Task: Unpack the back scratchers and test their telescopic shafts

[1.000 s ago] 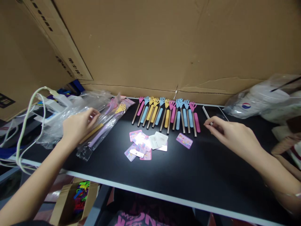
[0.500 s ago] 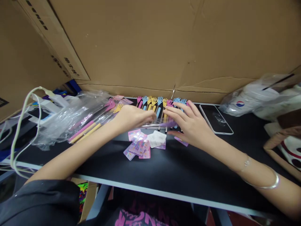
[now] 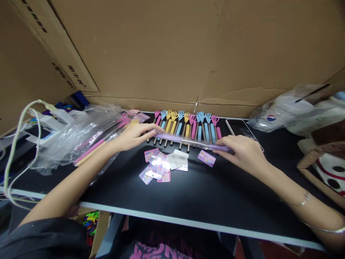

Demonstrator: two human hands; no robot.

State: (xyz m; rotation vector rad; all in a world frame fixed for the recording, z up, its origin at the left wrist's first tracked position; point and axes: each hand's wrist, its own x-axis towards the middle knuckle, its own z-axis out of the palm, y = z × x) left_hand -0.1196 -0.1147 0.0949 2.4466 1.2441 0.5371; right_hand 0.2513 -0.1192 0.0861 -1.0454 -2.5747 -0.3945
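Observation:
A long, narrow clear plastic bag (image 3: 185, 140) with purple parts, smeared by motion, stretches level between my two hands. My left hand (image 3: 136, 136) pinches its left end; my right hand (image 3: 242, 153) grips the right end. Just behind the bag, telescopic back scratchers (image 3: 179, 126) with pink, blue and yellow hand-shaped heads and coloured grips lie in a row. In front of it a loose pile of small pink and purple printed cards (image 3: 159, 163) lies on the black table, some with the white side up. One single card (image 3: 206, 158) lies apart, nearer my right hand.
At left are clear plastic bags (image 3: 88, 126), bagged back scratchers (image 3: 91, 151) and white cables (image 3: 13, 154). To the right lie a phone (image 3: 239, 129), a bagged white cup (image 3: 283, 111) and a brown-strapped bag (image 3: 329, 165). A cardboard wall (image 3: 161, 54) stands behind.
My hands have moved apart, my left hand leftward and my right hand rightward, drawing the plastic bag out between them. More of the back scratcher row now shows.

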